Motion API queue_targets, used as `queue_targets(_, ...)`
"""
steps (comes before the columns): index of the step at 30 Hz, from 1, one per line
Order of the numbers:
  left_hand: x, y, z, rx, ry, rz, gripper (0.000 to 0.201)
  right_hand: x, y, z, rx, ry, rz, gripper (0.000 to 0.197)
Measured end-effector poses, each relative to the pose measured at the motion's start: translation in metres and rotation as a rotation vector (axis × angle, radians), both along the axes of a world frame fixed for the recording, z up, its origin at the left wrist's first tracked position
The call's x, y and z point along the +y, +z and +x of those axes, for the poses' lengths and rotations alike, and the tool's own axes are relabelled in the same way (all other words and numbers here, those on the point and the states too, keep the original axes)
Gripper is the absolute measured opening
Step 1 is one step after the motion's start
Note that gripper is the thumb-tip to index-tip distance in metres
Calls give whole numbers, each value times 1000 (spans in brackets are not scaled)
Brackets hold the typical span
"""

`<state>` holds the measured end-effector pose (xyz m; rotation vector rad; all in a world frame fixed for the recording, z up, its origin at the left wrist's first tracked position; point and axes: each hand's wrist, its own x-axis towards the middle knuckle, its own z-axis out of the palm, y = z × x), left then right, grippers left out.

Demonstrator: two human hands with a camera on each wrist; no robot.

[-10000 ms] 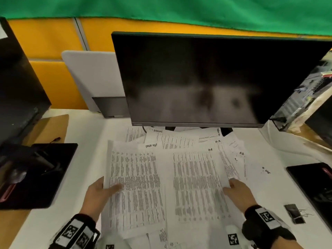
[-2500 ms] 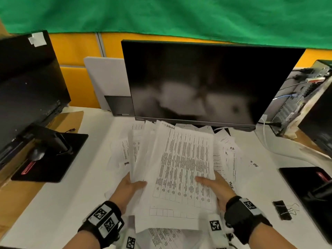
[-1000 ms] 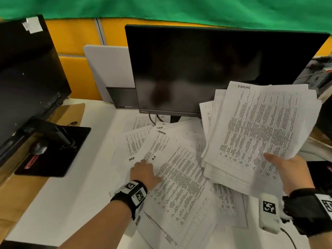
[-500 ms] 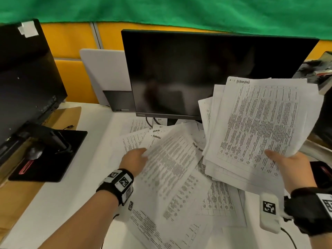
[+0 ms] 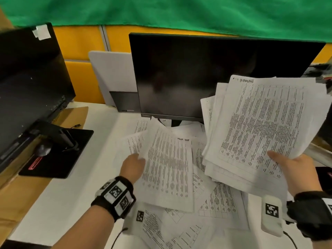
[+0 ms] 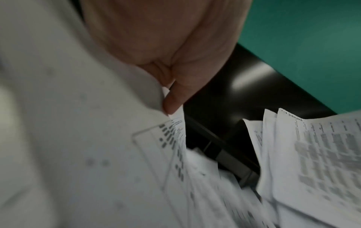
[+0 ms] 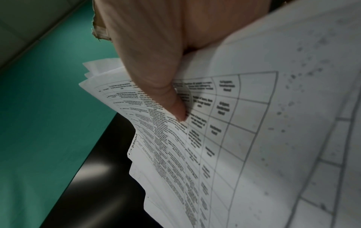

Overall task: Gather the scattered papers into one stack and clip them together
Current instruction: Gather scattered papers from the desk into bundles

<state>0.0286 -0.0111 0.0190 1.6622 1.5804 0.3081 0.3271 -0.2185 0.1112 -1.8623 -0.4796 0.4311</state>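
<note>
My right hand holds a thick bundle of printed papers raised above the desk's right side, thumb on top; in the right wrist view the thumb presses the bundle of papers. My left hand pinches the left edge of a printed sheet lifted off the pile; the left wrist view shows a fingertip on that sheet. More loose sheets lie scattered on the white desk under and around both hands. No clip is in view.
A black monitor stands right behind the papers. A second monitor and its black base occupy the left, beside a brown desk mat. A white board leans against the yellow partition.
My left hand has drawn a sheet up off the pile and toward the middle. The right hand keeps the bundle raised at the right, almost unmoved.
</note>
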Motion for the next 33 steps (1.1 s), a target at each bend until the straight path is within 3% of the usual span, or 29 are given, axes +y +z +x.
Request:
queue_targets(2, -23, -27, -11, 104, -31, -84, 41, 2, -3, -3, 5, 15, -8, 43)
queue_targets(4, -41, -46, -17, 328, -86, -82, 44, 6, -8, -6, 22, 24, -18, 44)
queue_targets(6, -51, -55, -17, 539, -133, -46, 35, 10, -13, -10, 39, 24, -28, 44)
queue_targets(8, -53, -54, -15, 612, -144, -23, 31, 14, -17, -14, 47, 25, -35, 45)
queue_targets(11, -47, -54, -11, 620, -108, -15, 30, 20, -20, -19, 53, 44, -37, 45)
queue_targets(17, -27, -46, -8, 405, 82, -145, 39, 22, -22, -22, 44, 43, -45, 45)
queue_targets(20, -23, -44, -7, 384, 138, -146, 39, 19, -23, -20, 39, 20, -41, 44)
queue_targets(30, -18, -48, -6, 458, 24, 205, 30, 11, -17, -14, 26, -12, 2, 43)
queue_targets(33, -14, -47, -9, 303, 20, 335, 23, 9, -15, -11, 18, -22, 14, 43)
